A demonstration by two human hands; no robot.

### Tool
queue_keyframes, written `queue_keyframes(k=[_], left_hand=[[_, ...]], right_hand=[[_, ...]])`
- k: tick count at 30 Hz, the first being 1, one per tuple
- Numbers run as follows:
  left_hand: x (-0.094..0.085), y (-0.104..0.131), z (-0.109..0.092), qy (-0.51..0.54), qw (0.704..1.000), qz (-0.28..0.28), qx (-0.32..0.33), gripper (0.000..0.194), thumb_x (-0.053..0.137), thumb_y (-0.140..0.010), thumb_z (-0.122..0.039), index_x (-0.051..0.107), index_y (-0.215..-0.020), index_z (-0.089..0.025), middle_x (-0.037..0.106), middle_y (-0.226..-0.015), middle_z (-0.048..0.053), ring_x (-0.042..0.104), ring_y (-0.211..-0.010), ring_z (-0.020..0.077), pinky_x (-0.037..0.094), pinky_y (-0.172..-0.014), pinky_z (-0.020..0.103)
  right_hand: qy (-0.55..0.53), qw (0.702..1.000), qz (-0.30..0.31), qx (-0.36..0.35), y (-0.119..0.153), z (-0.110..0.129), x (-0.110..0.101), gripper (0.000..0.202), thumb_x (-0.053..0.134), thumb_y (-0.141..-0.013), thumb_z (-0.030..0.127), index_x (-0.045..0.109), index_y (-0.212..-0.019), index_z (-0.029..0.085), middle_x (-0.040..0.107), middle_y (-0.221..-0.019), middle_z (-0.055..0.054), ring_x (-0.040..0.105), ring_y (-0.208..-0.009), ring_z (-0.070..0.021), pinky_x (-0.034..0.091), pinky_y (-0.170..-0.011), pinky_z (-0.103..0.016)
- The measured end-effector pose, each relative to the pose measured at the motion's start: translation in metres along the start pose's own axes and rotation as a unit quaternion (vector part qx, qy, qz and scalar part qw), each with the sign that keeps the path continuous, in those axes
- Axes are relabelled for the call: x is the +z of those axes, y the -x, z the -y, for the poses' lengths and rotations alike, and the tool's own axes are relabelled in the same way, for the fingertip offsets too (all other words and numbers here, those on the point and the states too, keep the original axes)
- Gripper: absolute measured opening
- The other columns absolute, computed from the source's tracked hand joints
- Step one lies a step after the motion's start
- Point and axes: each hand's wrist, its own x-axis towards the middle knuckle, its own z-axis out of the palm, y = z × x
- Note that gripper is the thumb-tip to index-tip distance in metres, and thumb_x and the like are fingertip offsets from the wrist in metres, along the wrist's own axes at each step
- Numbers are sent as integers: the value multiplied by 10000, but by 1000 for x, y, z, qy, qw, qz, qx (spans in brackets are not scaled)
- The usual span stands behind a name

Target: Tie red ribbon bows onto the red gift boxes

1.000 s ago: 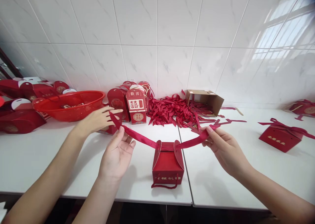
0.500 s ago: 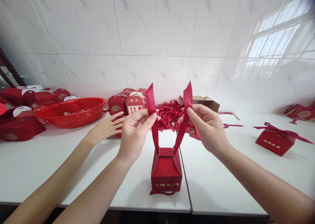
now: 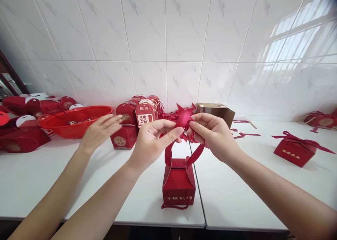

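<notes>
My left hand [image 3: 155,140] and my right hand [image 3: 212,133] meet above a small red gift box [image 3: 179,183], both closed in a pinch on a dark red satin ribbon [image 3: 184,118]. The ribbon's two ends cross between my fingertips, and its sides run down through the holes in the box's raised flaps, making a loop. Gold characters and a red cord handle [image 3: 175,207] mark the front of the box, which stands upright on the white table [image 3: 147,201]. My fingers partly cover the crossing.
At left, a co-worker's hand [image 3: 101,131] hovers near a red box [image 3: 123,137] and an orange-red plastic basket [image 3: 76,129]. Behind are several red boxes [image 3: 129,111], a ribbon pile [image 3: 168,116] and a cardboard box [image 3: 216,111]. A bow-tied box [image 3: 295,150] stands at right.
My hands have come together, bringing the two upright ribbon ends across each other. The co-worker's hand has drawn back leftward from a red box, which now shows more fully.
</notes>
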Motion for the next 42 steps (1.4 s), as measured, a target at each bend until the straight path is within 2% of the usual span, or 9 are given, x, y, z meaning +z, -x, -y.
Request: queue_keyframes(k=[6, 11, 18, 21, 25, 29, 33, 37, 42], left_hand=[[-3, 0, -4, -56, 996, 44, -52, 131, 718, -734, -164, 607, -799, -184, 679, -687, -30, 632, -612, 102, 499, -623, 211], [-11, 0, 1, 16, 992, 67, -110, 181, 630, -802, -175, 533, -951, -212, 643, -700, -37, 614, -692, 107, 471, -686, 224], [-15, -4, 2, 134, 971, 43, -196, 162, 597, -815, -191, 584, -976, -185, 575, -693, -34, 583, -700, 92, 457, -673, 195], [-13, -1, 2, 101, 977, 55, -181, 238, 565, -844, -244, 598, -1073, -192, 618, -735, -4, 578, -715, 106, 461, -680, 210], [-10, 8, 7, -123, 992, -17, -20, 361, 575, -841, -290, 583, -1198, -238, 637, -730, -3, 563, -675, 120, 454, -649, 219], [-28, 22, 13, -347, 924, -102, 121, 405, 644, -774, -254, 603, -1177, -261, 602, -743, -11, 556, -694, 135, 457, -712, 231], [-79, 55, 27, -474, 869, -136, 47, 343, 586, -781, -244, 601, -1121, -278, 495, -681, -33, 491, -635, 122, 440, -684, 208], [-122, 95, 61, -535, 835, -68, -104, 283, 573, -733, -264, 631, -1010, -266, 503, -611, -46, 476, -535, 120, 428, -610, 219], [-99, 102, 91, -458, 877, -85, -120, 201, 595, -763, -371, 607, -909, -233, 616, -944, 42, 590, -914, 219, 467, -795, 280]], right_hand=[[32, 990, 116, -67, 7, 1, 3, 136, 650, -805, 261, 683, -905, 175, 678, -838, -34, 628, -789, -145, 515, -698, -270], [122, 965, 145, -182, 5, -10, -8, 178, 503, -912, 230, 671, -966, 203, 670, -756, -12, 613, -679, -108, 499, -578, -224], [412, 773, 144, -460, -4, -16, -26, 253, 430, -911, 82, 643, -1020, 164, 702, -910, -90, 638, -852, -179, 521, -733, -332], [431, 757, 125, -474, -3, -19, -25, 257, 456, -896, 80, 649, -1041, 169, 711, -944, -86, 645, -925, -205, 528, -794, -365], [353, 851, 102, -376, 7, -20, -24, 276, 466, -902, 155, 655, -1089, 231, 691, -1024, -66, 645, -941, -193, 538, -780, -334], [347, 912, 14, -219, 26, -16, -40, 205, 479, -902, 267, 677, -889, 217, 672, -808, -51, 612, -726, -182, 484, -620, -303], [459, 886, 23, -56, 54, -25, -88, 292, 495, -833, 251, 463, -547, 209, 454, -516, 18, 406, -502, -124, 323, -473, -264], [557, 815, 100, 123, 79, -54, -133, 290, 497, -794, 243, 448, -511, 206, 471, -503, 18, 433, -486, -131, 324, -463, -263], [523, 838, 103, 119, 77, -75, -116, 351, 474, -861, 468, 647, -1042, 221, 653, -1079, -95, 629, -889, -240, 497, -728, -359]])
